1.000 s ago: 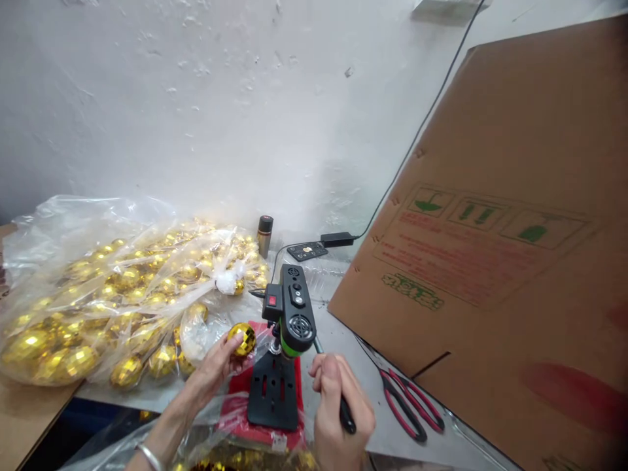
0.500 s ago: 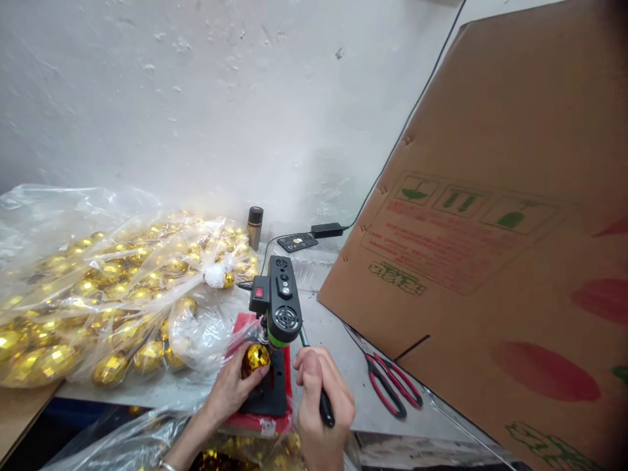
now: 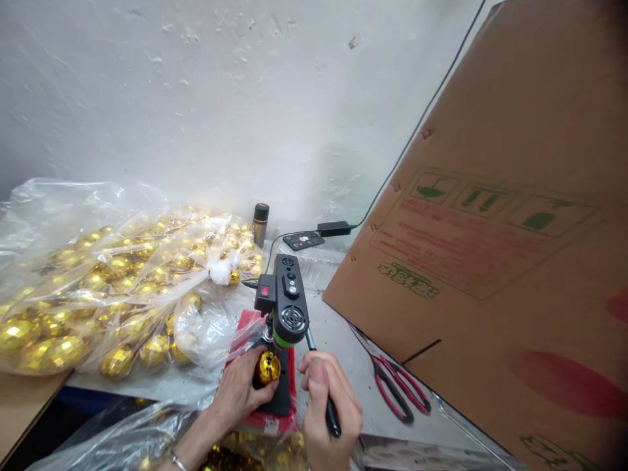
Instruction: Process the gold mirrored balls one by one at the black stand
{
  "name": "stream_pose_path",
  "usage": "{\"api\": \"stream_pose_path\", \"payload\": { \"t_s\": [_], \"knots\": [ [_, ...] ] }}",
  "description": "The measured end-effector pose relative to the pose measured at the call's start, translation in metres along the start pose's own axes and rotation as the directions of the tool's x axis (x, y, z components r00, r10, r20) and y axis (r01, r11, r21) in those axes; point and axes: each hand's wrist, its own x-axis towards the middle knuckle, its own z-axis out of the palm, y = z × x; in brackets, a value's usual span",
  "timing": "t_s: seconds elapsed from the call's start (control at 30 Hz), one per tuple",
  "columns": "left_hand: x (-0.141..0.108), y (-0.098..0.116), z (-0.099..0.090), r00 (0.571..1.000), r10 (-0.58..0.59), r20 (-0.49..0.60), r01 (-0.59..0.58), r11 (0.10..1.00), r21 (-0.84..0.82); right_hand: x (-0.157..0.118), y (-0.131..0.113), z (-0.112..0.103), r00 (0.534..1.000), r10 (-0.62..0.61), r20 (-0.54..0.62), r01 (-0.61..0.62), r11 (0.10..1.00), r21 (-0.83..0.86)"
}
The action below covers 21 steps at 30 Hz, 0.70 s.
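Observation:
My left hand [image 3: 241,394] holds a small gold faceted ball [image 3: 269,367] on the black base plate under the head of a small black and green bench drill press [image 3: 287,303]. The press has a red switch on its side. My right hand [image 3: 328,409] is closed around the black lever handle [image 3: 331,416] that sticks out from the right side of the press. The press stands on a red pad [image 3: 245,324] near the table's front edge.
A clear plastic bag full of gold balls [image 3: 98,288] lies to the left. A large cardboard sheet [image 3: 490,229] leans at the right. Red-handled scissors [image 3: 397,396] lie beside it. A small dark bottle [image 3: 260,224], power adapter [image 3: 335,228] and cable sit by the wall.
My left hand has carried the gold ball from beside the press down onto the base under the drill head. My right hand stays on the lever.

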Motion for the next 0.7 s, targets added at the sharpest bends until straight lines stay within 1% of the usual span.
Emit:
{"api": "stream_pose_path", "payload": {
  "t_s": [0.07,0.13,0.33,0.43,0.53,0.6,0.7],
  "knots": [
    [0.006,0.005,0.003,0.999,0.023,-0.048,-0.022,1.0,0.021,-0.001,0.001,-0.001,1.0,-0.003,0.019,0.003,1.0,-0.004],
    [0.011,0.007,0.005,0.998,0.036,-0.059,-0.035,0.999,0.021,-0.004,0.002,-0.002,0.999,-0.005,0.034,0.005,1.0,-0.005],
    [0.011,0.004,0.005,1.0,0.021,-0.005,-0.021,1.0,0.021,-0.018,0.01,-0.001,1.0,-0.005,0.012,0.005,1.0,-0.008],
    [0.009,0.004,0.005,1.0,0.011,0.002,-0.011,1.0,0.022,-0.027,0.019,-0.004,0.997,-0.063,0.04,0.064,0.997,-0.031],
    [0.008,0.006,0.005,1.0,-0.007,0.021,0.007,1.0,0.023,-0.036,0.029,-0.002,0.992,-0.121,0.033,0.123,0.991,-0.048],
    [0.007,0.007,0.005,1.0,-0.012,0.025,0.011,1.0,0.026,-0.041,0.032,0.003,0.992,-0.127,-0.024,0.125,0.99,-0.061],
    [0.007,0.006,0.006,1.0,-0.002,0.009,0.002,0.999,0.033,-0.046,0.03,0.015,0.984,-0.075,-0.162,0.064,0.995,-0.071]
  ]
}}
